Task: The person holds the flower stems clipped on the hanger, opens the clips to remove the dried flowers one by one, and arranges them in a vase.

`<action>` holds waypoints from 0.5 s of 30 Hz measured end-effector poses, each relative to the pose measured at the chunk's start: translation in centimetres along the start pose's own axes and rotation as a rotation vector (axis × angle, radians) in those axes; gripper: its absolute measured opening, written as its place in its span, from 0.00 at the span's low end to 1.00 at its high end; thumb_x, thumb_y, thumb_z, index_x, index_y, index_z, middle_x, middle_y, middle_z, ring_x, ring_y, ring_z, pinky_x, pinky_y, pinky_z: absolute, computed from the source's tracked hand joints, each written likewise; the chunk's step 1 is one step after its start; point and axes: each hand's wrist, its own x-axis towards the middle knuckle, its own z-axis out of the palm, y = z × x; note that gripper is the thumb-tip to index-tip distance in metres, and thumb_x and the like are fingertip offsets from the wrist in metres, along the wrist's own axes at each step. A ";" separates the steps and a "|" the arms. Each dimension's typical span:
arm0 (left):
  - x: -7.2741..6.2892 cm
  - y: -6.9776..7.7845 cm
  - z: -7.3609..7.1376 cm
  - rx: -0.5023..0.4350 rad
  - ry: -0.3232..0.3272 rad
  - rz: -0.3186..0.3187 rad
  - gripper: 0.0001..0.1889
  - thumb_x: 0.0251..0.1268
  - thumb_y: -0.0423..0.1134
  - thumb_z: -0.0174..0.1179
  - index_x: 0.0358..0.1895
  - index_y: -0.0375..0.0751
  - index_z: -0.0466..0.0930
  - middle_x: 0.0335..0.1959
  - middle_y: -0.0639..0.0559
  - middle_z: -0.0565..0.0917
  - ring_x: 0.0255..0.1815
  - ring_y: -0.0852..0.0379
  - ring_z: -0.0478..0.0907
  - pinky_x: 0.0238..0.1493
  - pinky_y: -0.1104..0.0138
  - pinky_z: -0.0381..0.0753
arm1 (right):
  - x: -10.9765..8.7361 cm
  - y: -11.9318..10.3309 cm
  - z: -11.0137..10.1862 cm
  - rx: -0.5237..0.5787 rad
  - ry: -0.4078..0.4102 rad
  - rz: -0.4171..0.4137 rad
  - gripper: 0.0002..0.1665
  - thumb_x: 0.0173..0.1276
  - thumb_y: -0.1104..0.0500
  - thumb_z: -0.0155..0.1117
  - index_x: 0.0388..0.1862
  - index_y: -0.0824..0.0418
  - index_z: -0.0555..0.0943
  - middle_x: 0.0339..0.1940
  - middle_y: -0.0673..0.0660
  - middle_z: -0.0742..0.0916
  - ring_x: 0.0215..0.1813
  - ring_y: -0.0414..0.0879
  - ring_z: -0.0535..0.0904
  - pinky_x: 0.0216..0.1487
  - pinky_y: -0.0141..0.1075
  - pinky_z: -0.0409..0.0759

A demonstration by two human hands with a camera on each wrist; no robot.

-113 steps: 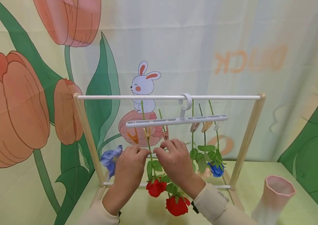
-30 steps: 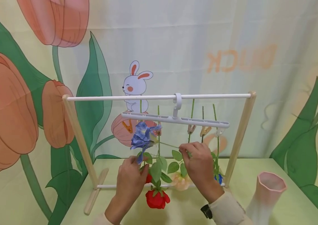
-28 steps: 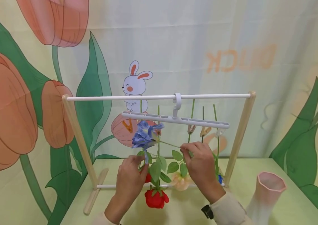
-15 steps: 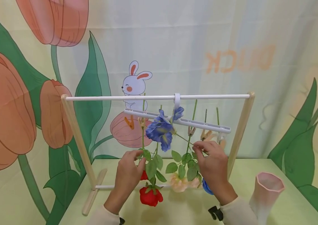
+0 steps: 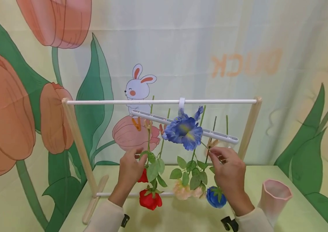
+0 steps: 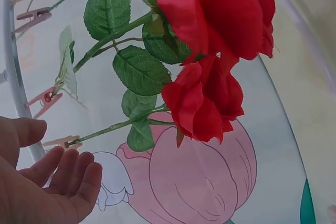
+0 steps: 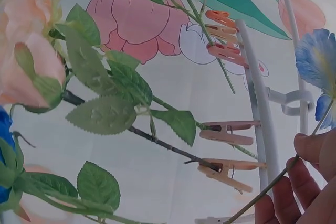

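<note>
In the head view, my right hand [image 5: 229, 170] pinches the thin stem of a blue iris [image 5: 184, 130] between thumb and fingers. The bloom is held up in front of the grey clip hanger [image 5: 220, 136]. In the right wrist view the stem [image 7: 262, 191] runs down across the fingers. My left hand [image 5: 130, 169] is beside the leaves of the hanging red roses [image 5: 150, 199]; its fingers are loosely bent and hold nothing, as the left wrist view shows. An orange clip [image 5: 136, 123] at the hanger's left end holds no flower.
The hanger hooks over the white rail [image 5: 108, 102] of a wooden-legged stand. Peach flowers [image 5: 182, 189] and a blue rose [image 5: 216, 197] hang upside down from its right-hand clips. A pink and white vase [image 5: 275, 198] stands on the table [image 5: 300, 211] at right.
My right hand has moved right with the iris, whose bloom has turned to face me. The left hand has come away from the flower. The hanger has swivelled, its right end dropping lower in view.
</note>
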 end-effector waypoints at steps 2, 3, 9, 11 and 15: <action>0.4 0.0 0.1 -0.012 -0.001 -0.008 0.17 0.70 0.39 0.62 0.58 0.37 0.83 0.53 0.41 0.87 0.50 0.43 0.86 0.50 0.51 0.87 | 0.0 0.2 -0.3 -0.005 -0.006 0.019 0.06 0.60 0.64 0.78 0.35 0.58 0.89 0.30 0.54 0.89 0.29 0.46 0.85 0.32 0.25 0.79; 0.5 0.0 0.2 -0.019 -0.003 -0.013 0.17 0.70 0.39 0.62 0.58 0.37 0.83 0.53 0.42 0.87 0.50 0.43 0.86 0.50 0.50 0.87 | 0.0 0.3 -0.4 -0.008 -0.007 0.026 0.05 0.60 0.63 0.77 0.36 0.58 0.89 0.30 0.54 0.89 0.29 0.46 0.85 0.32 0.24 0.79; 1.3 -0.1 0.6 -0.038 -0.030 -0.072 0.18 0.70 0.41 0.61 0.59 0.39 0.83 0.55 0.42 0.87 0.53 0.44 0.85 0.49 0.51 0.88 | -0.1 1.0 -0.9 -0.007 0.013 0.067 0.06 0.60 0.64 0.77 0.36 0.58 0.89 0.32 0.53 0.90 0.29 0.42 0.83 0.32 0.15 0.72; 1.6 -0.2 0.8 -0.032 -0.034 -0.079 0.18 0.71 0.42 0.61 0.59 0.39 0.83 0.55 0.42 0.87 0.53 0.44 0.84 0.49 0.52 0.88 | -0.2 1.1 -1.0 -0.013 0.022 0.080 0.06 0.59 0.65 0.78 0.36 0.58 0.89 0.32 0.54 0.90 0.29 0.38 0.81 0.31 0.14 0.72; 2.0 -0.4 1.0 -0.017 -0.035 -0.078 0.18 0.71 0.42 0.60 0.60 0.38 0.82 0.54 0.42 0.87 0.54 0.43 0.84 0.49 0.52 0.88 | -0.3 1.4 -1.2 -0.027 0.032 0.092 0.07 0.59 0.65 0.78 0.36 0.59 0.89 0.31 0.55 0.89 0.30 0.32 0.78 0.31 0.16 0.74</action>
